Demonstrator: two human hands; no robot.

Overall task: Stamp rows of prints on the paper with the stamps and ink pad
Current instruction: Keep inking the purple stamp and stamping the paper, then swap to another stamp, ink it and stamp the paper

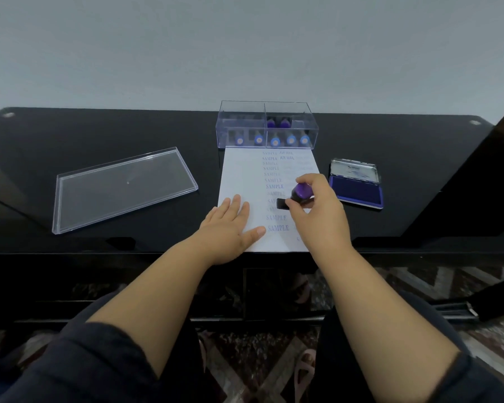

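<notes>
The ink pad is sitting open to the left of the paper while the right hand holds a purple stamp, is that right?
Not quite. The head view shows the open ink pad to the right of the paper, not the left. The right hand does hold the purple stamp.

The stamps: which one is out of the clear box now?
The purple-handled stamp that the right hand grips over the paper. The other stamps all stand inside the clear box behind the paper.
</notes>
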